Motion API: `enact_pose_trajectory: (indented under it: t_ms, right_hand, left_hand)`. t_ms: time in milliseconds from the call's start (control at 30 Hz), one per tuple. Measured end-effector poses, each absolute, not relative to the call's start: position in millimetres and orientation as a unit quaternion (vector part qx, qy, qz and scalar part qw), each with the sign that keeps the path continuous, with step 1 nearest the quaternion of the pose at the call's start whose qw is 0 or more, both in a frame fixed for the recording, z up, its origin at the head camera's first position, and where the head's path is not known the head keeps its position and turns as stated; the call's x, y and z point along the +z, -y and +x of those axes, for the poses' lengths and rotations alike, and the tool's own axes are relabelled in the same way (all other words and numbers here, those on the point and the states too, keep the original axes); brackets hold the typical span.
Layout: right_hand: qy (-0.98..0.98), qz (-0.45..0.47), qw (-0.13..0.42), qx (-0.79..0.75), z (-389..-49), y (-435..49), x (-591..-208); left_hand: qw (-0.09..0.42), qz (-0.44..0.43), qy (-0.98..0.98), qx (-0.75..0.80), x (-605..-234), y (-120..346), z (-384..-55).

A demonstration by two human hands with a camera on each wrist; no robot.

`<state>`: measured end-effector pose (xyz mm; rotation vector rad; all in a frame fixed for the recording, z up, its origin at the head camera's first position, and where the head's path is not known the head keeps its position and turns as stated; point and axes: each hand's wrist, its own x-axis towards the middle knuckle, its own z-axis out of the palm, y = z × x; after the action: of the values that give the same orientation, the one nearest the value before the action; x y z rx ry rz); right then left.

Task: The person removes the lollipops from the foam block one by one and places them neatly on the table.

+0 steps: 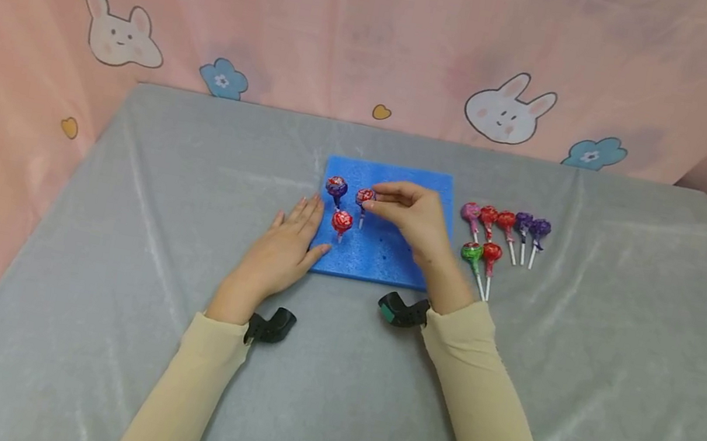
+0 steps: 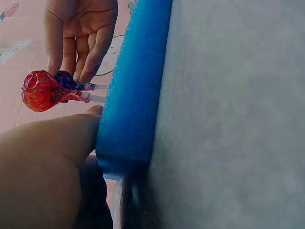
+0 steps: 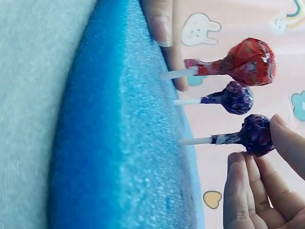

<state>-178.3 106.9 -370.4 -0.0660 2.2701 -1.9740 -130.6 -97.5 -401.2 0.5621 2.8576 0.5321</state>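
A blue foam block (image 1: 367,266) lies on the table with three wrapped lollipops standing in it. At its left edge my left hand (image 1: 276,258) rests with fingers extended, the thumb at the near left corner. My right hand (image 1: 420,220) reaches over the block and pinches a purple lollipop (image 3: 257,135) by its wrapped head. That lollipop stands upright, its white stick meeting the foam. To its left are another purple lollipop (image 1: 336,187) and, nearer, a red lollipop (image 1: 342,222). The left wrist view shows the red lollipop (image 2: 40,90) partly covering a purple one.
Right of the block, several lollipops lie on the grey cloth (image 1: 585,356) in two rows, among them a pink one (image 1: 471,211), a green one (image 1: 472,252) and a dark purple one (image 1: 540,228). A pink patterned curtain (image 1: 357,40) hangs behind the table.
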Motion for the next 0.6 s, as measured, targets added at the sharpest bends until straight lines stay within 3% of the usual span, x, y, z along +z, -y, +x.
enact_pose_trajectory:
  t_ms: [600]
  right_hand:
    - [-0.742, -0.021, 0.044, -0.669, -177.0, -105.7, -368.6]
  left_hand:
    - [0.096, 0.187, -0.960, 0.183, -401.4, 97.5, -131.3]
